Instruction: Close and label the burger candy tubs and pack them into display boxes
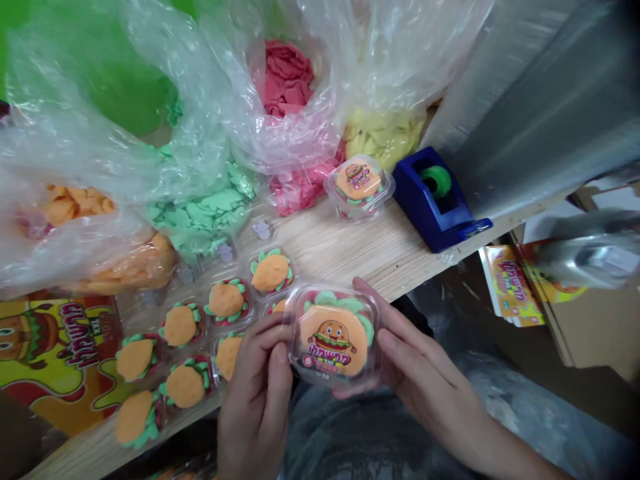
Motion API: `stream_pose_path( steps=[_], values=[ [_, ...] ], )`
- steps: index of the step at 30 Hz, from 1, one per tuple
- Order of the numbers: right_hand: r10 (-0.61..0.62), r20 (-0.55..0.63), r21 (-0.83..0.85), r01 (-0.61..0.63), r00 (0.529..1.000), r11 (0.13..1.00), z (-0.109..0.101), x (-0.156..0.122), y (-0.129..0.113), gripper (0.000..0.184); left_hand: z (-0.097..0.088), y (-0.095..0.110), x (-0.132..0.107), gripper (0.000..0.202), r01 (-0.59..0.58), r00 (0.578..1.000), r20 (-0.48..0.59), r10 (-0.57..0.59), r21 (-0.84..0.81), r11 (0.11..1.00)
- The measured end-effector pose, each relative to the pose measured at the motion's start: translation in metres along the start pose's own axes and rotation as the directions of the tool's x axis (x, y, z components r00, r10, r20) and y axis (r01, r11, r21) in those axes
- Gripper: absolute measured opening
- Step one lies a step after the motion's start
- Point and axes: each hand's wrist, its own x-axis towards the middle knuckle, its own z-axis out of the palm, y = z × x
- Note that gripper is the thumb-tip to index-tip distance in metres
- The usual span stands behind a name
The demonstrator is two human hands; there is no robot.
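Note:
Between my two hands is a clear plastic box (334, 333) with a burger-picture label on its lid; orange, green and red pieces show inside. My left hand (263, 387) grips its left edge, the thumb at the near corner. On the right side my right hand (420, 360) is wrapped round the box, thumb on top and some fingers hidden beneath. Left of my hands stand several open clear boxes holding orange-topped burger shapes (227, 300) with green frills. A second labelled, lidded box (359, 187) rests farther back on the table.
A blue tape dispenser (433, 200) stands at the table's right edge. Plastic bags of green pieces (205, 213), pink pieces (287, 80), yellow pieces (383, 137) and orange pieces (135, 263) line the back. A printed carton (55, 353) is at left; cardboard boxes (585, 320) lie lower right.

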Motion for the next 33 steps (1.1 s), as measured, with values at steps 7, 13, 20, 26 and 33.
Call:
stream_pose_path(
  steps=[7,13,20,26,33],
  values=[
    [-0.058,-0.001,-0.050,0.058,0.998,0.997,0.001,0.000,-0.002,0.036,0.005,0.006,-0.003,0.020,0.232,0.964,-0.064,-0.258,-0.273,0.934],
    [-0.102,-0.067,-0.042,0.100,0.993,0.994,-0.013,0.000,0.004,0.032,0.007,0.013,-0.011,0.025,0.281,0.954,-0.005,-0.300,-0.342,0.897],
    [-0.294,-0.071,-0.495,0.222,0.953,0.840,-0.020,-0.008,0.015,0.032,0.003,0.012,-0.013,0.015,0.246,0.969,0.085,-0.231,-0.299,0.922],
    [-0.319,0.060,-0.709,0.265,0.946,0.654,-0.019,-0.011,0.019,0.037,0.008,0.002,-0.020,0.013,0.110,0.993,-0.001,-0.115,-0.299,0.948],
    [-0.254,0.068,-0.707,0.226,0.965,0.670,-0.023,-0.014,0.023,0.035,0.004,-0.005,-0.022,0.013,0.181,0.983,0.100,-0.156,-0.326,0.928]
  ],
)
